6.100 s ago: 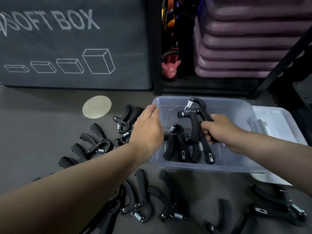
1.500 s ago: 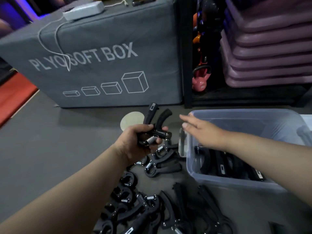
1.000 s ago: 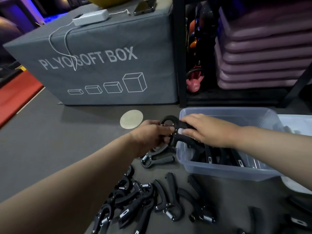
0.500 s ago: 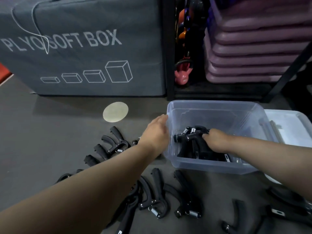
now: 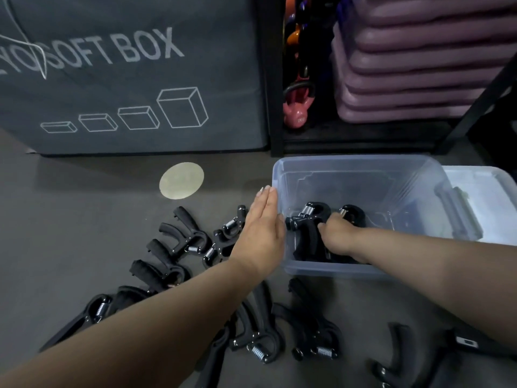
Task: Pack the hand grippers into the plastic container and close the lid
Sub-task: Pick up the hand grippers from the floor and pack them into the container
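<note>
— Status of the container?

— The plastic container (image 5: 335, 271) stands open on the dark floor (image 5: 70, 219), in front of a black rack (image 5: 270, 79). Its lid (image 5: 486, 197) lies flat on the floor at the container's right wall. I cannot tell whether the two touch.

— Contents?

— Black grippers, packed at the near left end. One hand gripper (image 5: 309, 218) stands with its spring end up. A second gripper (image 5: 354, 215) shows just to its right.

— The hands?

— The right hand (image 5: 337, 236) is down inside the container, knuckles up, fingers curled over the handles of that hand gripper. The left hand (image 5: 260, 233) is outside, with fingers straight and pressed together. It lies along the container's left wall, fingertips at the far left corner, and holds nothing. The two hands are apart, with the wall between them.

— What is outside the container?

— Loose hand grippers (image 5: 184, 236) lie scattered on the floor to the container's left, some partly under the left forearm. The front grippers (image 5: 316, 331) lie before its near wall.

— Surroundings?

— A grey soft box (image 5: 126, 79) with white lettering stands behind. A pale round disc (image 5: 181, 180) lies on the floor before it. A pink kettlebell (image 5: 297, 113) sits low in the rack, with purple mats (image 5: 419, 65) stacked to its right.
</note>
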